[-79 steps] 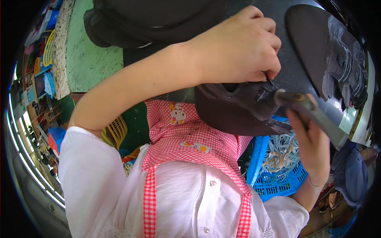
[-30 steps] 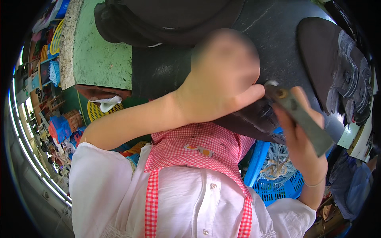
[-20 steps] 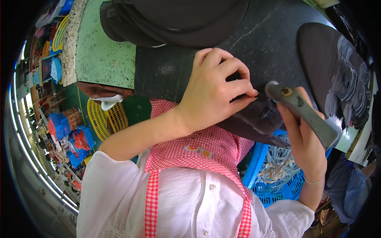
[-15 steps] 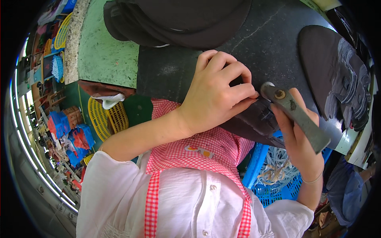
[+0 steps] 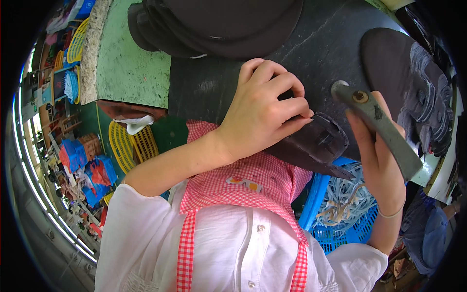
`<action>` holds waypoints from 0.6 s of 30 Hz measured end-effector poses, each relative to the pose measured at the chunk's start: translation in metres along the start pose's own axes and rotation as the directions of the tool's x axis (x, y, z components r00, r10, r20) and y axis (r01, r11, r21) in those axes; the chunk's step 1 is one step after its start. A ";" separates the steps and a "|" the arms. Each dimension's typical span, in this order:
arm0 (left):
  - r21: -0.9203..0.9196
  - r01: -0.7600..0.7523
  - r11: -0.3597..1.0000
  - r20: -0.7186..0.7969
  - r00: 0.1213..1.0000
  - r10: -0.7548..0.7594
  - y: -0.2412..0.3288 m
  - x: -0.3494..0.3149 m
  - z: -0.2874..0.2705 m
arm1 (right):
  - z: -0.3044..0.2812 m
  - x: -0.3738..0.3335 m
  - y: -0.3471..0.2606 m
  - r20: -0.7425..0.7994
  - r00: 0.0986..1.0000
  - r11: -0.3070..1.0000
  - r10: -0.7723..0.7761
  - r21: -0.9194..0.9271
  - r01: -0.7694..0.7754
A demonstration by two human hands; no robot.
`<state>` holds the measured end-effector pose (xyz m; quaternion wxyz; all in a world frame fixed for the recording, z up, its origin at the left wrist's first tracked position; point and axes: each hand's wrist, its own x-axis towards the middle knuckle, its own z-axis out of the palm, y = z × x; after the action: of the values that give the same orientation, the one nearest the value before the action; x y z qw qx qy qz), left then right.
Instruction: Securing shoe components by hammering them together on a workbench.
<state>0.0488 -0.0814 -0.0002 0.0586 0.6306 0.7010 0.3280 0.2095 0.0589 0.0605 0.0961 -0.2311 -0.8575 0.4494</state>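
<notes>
My right hand (image 5: 382,170) is closed around a hammer (image 5: 389,130), whose long metal head is held above the bench. The rounded face points toward my left hand, and the handle is mostly hidden in my fingers. With bent, pinching fingers, my left hand (image 5: 262,114) holds a dark brown cut piece (image 5: 327,141) at the bench's near edge. That piece looks like a shoe upper; its curved end shows a raised edge and reaches past the bench toward me. Part of it lies hidden beneath my left hand.
Stacked dark pieces (image 5: 238,29) lie at the far side of the black bench surface (image 5: 321,63). Another overlapping pile (image 5: 389,68) sits to the right. Below the edge stands a blue basket (image 5: 340,238) with pale strips. Yellow baskets (image 5: 124,146) stand on the left.
My right hand has moved the hammer rightward, away from my left hand. More of the dark piece's curved end now shows. My left hand has barely shifted.
</notes>
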 end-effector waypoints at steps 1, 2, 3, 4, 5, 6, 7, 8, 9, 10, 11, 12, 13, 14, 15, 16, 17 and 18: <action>0.002 -0.013 1.000 0.001 1.000 0.013 0.001 0.000 0.000 | 0.003 -0.006 0.002 0.042 0.999 1.000 -0.013 -0.005 0.013; -0.001 -0.012 1.000 0.004 1.000 0.012 0.003 0.000 0.000 | 0.004 -0.009 0.003 0.084 0.996 1.000 -0.026 -0.009 0.026; 0.006 -0.013 1.000 -0.008 1.000 0.014 0.005 0.000 0.001 | 0.003 -0.005 0.005 0.171 0.985 1.000 0.014 -0.006 -0.013; 0.012 -0.015 1.000 -0.019 1.000 0.015 0.006 0.001 0.001 | 0.002 -0.002 0.005 0.170 0.985 1.000 0.015 -0.005 -0.015; 0.011 -0.016 1.000 -0.017 1.000 0.016 0.005 0.003 0.002 | 0.001 0.000 0.004 0.089 0.995 0.999 -0.035 -0.035 0.038; 0.023 -0.035 0.999 -0.018 0.999 0.035 0.007 0.002 0.000 | 0.001 0.001 0.002 0.017 0.996 0.994 -0.090 -0.064 0.091; 0.036 -0.055 0.998 -0.019 0.998 0.055 0.008 0.001 0.000 | -0.003 0.001 -0.007 0.087 0.994 0.998 0.060 0.018 -0.062; 0.039 -0.048 0.998 -0.017 0.999 0.049 0.009 -0.001 0.001 | 0.000 -0.002 -0.007 0.093 0.994 0.998 0.058 0.023 -0.061; 0.105 -0.104 0.989 -0.024 0.994 0.107 0.010 -0.003 0.005 | 0.003 -0.004 -0.006 0.128 0.991 0.998 0.050 -0.055 -0.043; 0.172 -0.158 0.972 -0.029 0.986 0.165 0.010 -0.005 0.007 | 0.004 -0.007 -0.006 0.163 0.986 0.991 0.042 -0.133 -0.020; 0.219 -0.172 0.961 -0.027 0.983 0.182 0.009 -0.008 0.007 | 0.006 -0.008 -0.011 0.076 0.996 0.981 -0.056 -0.184 0.069; 0.213 -0.180 0.960 -0.032 0.981 0.191 0.011 -0.010 0.006 | 0.005 -0.007 -0.009 0.069 0.996 0.979 -0.053 -0.193 0.065; 0.162 -0.108 0.981 0.016 0.994 0.107 0.016 -0.013 0.002 | 0.003 -0.006 -0.006 0.098 0.995 0.986 -0.013 -0.165 0.029; 0.114 -0.034 0.993 0.068 0.997 0.026 0.019 -0.013 0.001 | 0.000 -0.004 -0.004 0.127 0.992 0.990 0.025 -0.138 -0.007; 0.108 -0.007 0.994 0.073 0.997 -0.001 0.016 -0.013 0.002 | -0.001 -0.002 -0.004 0.124 0.992 0.990 0.024 -0.140 -0.006; 0.107 -0.010 0.994 0.070 0.998 0.003 0.015 -0.012 0.001 | -0.003 0.001 -0.005 0.094 0.995 0.983 -0.026 -0.180 0.043; 0.088 0.019 0.996 0.076 0.997 -0.026 0.014 -0.008 -0.003 | -0.004 0.003 -0.006 0.067 0.995 0.971 -0.077 -0.222 0.090; 0.061 0.052 0.997 0.086 0.995 -0.057 0.017 -0.007 -0.006 | -0.002 -0.003 -0.007 0.067 0.995 0.970 -0.071 -0.227 0.085</action>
<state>0.0614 -0.0904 0.0113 0.0794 0.6265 0.7240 0.2775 0.2106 0.0556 0.0673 0.0612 -0.1936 -0.9146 0.3496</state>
